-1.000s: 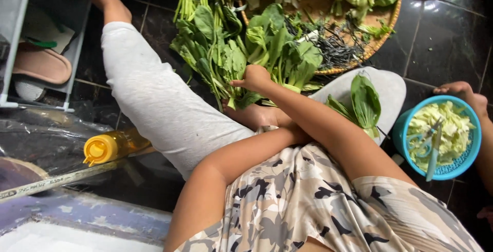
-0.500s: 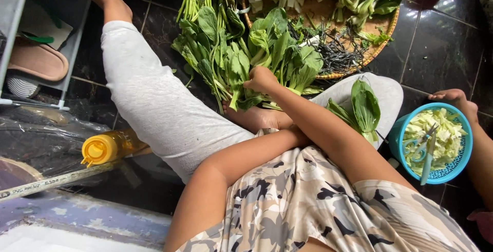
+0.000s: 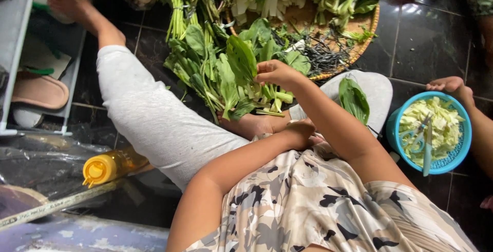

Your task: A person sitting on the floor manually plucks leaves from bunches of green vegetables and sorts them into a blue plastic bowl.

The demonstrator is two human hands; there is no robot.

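My right hand (image 3: 277,72) reaches forward and pinches a green leafy stalk (image 3: 241,59) out of a loose pile of leafy greens (image 3: 205,77) on the dark tiled floor. My left hand (image 3: 303,131) rests curled in my lap, just above my bare foot (image 3: 257,124); its fingers are turned away from view. A single green leaf (image 3: 354,98) lies on my grey-clad right knee (image 3: 377,85). My left leg (image 3: 149,118) in white trousers stretches out to the left.
A round woven tray (image 3: 372,28) at the top holds pale stalks and greens. At right, a blue basket (image 3: 393,123) holds chopped pale leaves and scissors (image 3: 421,139); another person's hand (image 3: 452,85) rests on its rim. A yellow-capped bottle (image 3: 108,167) and a sandal (image 3: 38,92) lie left.
My right hand has moved a little forward and left into the pile and lifted a leafy stalk. The other person's hand stays at the blue basket.
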